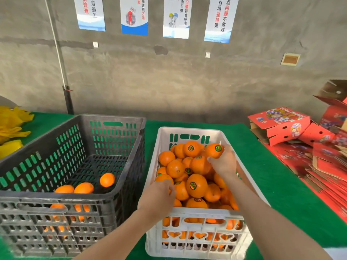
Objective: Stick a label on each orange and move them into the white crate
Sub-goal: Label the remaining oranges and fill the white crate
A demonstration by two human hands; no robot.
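A white crate (189,131) in the middle of the green table is heaped with labelled oranges (196,185). My right hand (224,162) holds one labelled orange (214,151) over the crate's far right corner. My left hand (159,194) reaches over the crate's near left side with its fingers curled against the pile; whether it holds anything is hidden. To the left stands a black crate (110,119) with three unlabelled oranges (107,179) on its floor.
Yellow wrappers (13,128) lie at the far left of the green table (262,156). Red fruit cartons (279,124) and flattened boxes are piled on the right. A concrete wall with posters rises behind.
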